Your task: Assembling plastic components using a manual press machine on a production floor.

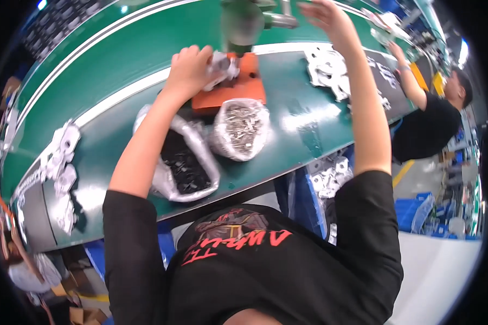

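Note:
My left hand (188, 67) is closed on a silvery-grey moulded part (219, 69). The part sits at the orange base (230, 93) of a green bench press (244, 24), under its head. My right hand (328, 19) is raised beside the press's metal lever (282, 20), apart from it as far as I can see. Its fingers are partly stretched out, slightly blurred and hold nothing I can make out. In front of the base stands a clear plastic-lined container of small metal pins or screws (241, 127). Left of that, another lined container holds small black pieces (184, 165).
White-grey moulded parts (331, 70) lie right of the press, and more (64, 157) lie at the far left. A green conveyor belt (130, 40) runs behind. A blue bin of parts (328, 179) stands below the table edge. A co-worker (431, 127) is on the right.

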Motion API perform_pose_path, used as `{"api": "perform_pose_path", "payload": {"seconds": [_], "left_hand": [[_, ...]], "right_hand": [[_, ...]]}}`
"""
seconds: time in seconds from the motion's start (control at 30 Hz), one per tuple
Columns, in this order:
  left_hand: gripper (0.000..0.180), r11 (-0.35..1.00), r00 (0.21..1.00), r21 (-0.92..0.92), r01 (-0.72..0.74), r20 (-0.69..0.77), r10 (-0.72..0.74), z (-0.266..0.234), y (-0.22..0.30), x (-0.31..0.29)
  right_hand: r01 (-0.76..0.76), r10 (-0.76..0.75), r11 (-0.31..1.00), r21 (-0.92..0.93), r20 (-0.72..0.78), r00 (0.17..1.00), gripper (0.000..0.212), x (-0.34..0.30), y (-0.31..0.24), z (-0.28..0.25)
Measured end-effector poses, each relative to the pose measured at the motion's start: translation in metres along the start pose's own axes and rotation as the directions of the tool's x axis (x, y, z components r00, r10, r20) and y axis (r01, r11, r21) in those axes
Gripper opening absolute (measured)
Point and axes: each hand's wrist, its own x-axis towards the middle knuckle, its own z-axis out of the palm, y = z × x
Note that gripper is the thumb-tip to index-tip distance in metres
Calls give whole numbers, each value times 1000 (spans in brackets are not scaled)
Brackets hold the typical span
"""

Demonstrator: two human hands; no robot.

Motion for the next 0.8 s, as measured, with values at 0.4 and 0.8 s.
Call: {"api": "perform_pose_path", "payload": {"seconds": [0.4, 0.8], "left_hand": [[63, 883, 891, -200, 425, -78, -446, -10, -50, -15], [73, 41, 170, 569, 821, -175, -970, -207, -221, -380]], "right_hand": [[-357, 143, -246, -901, -398, 906, 46, -76, 142, -34], [-390, 63, -206, -897, -410, 910, 41, -72, 163, -70]]}}
